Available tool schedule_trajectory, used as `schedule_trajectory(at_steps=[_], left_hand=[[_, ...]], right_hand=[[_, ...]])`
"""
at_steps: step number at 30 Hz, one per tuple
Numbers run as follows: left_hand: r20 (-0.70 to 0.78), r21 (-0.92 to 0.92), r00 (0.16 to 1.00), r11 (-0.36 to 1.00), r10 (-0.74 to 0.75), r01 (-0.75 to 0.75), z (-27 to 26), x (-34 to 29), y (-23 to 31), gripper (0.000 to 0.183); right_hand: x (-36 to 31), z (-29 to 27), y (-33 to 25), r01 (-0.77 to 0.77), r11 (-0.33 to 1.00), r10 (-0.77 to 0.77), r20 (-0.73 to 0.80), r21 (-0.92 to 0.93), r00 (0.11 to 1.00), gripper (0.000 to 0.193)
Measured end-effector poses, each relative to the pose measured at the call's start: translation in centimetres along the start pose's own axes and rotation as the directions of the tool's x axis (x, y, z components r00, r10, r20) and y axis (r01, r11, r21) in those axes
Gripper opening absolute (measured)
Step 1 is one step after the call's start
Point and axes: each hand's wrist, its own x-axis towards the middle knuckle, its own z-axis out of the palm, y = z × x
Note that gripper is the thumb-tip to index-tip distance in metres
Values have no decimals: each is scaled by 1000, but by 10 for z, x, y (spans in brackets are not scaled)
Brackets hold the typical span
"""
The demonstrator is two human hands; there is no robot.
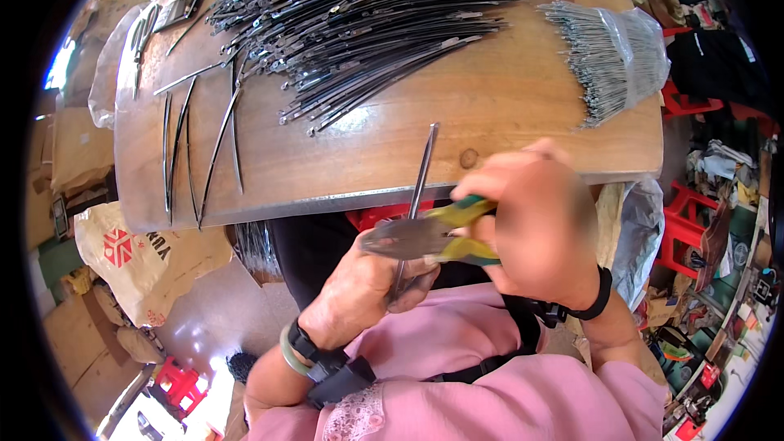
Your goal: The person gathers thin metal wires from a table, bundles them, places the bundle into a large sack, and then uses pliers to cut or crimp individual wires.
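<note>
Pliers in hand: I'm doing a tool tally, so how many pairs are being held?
1. The yellow-and-green-handled pliers are in the right hand, their head crossing the thin strip held in the left hand. No second held pair shows.

One left hand (347,286), one right hand (543,229), one pair of pliers (404,238), one held strip (421,175)! And one wooden table (490,114) carries one heap of dark strips (343,33), beyond counting, plus one wire bundle (608,65)!

At three o'clock, the right hand (543,224), blurred from where I stand, hides the handle ends of the pliers (433,233); at twelve, the heap of black strips (351,28) runs out of view.
</note>
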Motion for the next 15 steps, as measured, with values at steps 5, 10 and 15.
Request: schedule_trajectory(at_steps=[5,10,15], left_hand=[[-2,-137,979,970,204,-202,-1,-4,-8,10],[-79,-74,900,898,428,-433,7,-13,-5,7],[-109,99,852,858,512,-503,8,-15,-6,8]], right_hand=[[-37,-12,4,-227,973,228,-3,50,974,30],[-46,-17,-7,-440,783,349,276,439,896,38],[-32,-14,-15,-358,847,240,317,394,917,42]])
